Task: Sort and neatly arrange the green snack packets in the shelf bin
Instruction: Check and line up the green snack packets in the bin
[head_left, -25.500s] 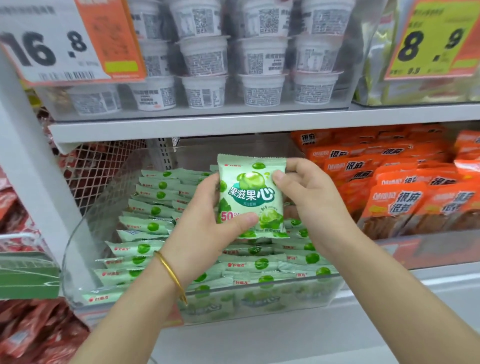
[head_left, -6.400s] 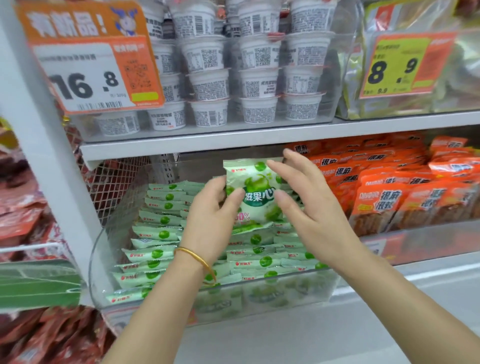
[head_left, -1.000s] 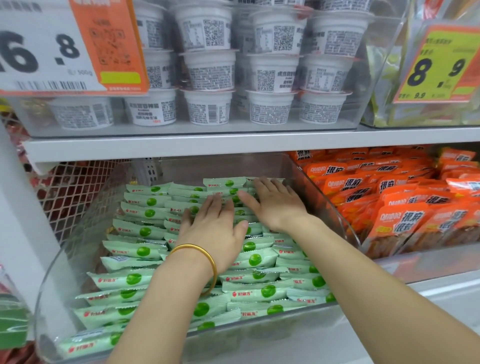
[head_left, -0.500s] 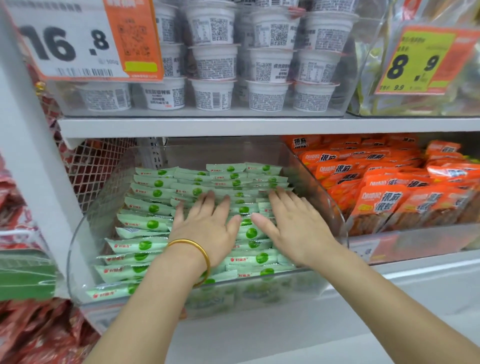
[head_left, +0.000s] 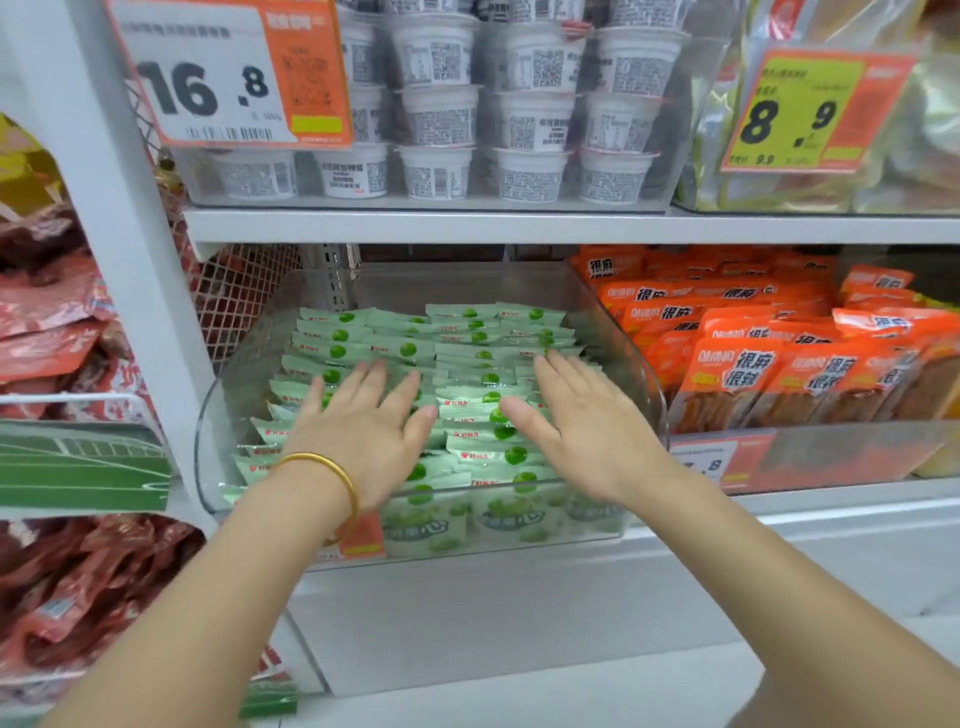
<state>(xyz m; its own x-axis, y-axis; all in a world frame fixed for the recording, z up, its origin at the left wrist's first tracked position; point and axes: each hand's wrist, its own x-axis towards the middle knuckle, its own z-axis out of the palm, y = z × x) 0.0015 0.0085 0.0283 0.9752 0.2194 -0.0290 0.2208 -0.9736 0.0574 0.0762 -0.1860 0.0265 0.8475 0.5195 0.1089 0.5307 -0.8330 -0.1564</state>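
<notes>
Several green snack packets (head_left: 470, 343) stand on edge in rows inside a clear plastic shelf bin (head_left: 655, 400) on the lower shelf. My left hand (head_left: 363, 426), with a gold bangle at the wrist, lies palm down with straight fingers over the left rows near the bin's front. My right hand (head_left: 576, 421) is flat with straight fingers over the right rows. Neither hand holds a packet. Whether the palms touch the packet tops cannot be told. The hands hide the packets beneath them.
Orange snack packets (head_left: 753, 374) fill the bin to the right. White cups (head_left: 519, 119) are stacked on the shelf above, behind a 16.8 price tag (head_left: 228, 73). Red packets (head_left: 47, 332) hang at left beyond a white upright (head_left: 119, 218).
Both hands have drawn back from the rear rows toward the bin's front and moved apart. The packet held up earlier is down among the rows.
</notes>
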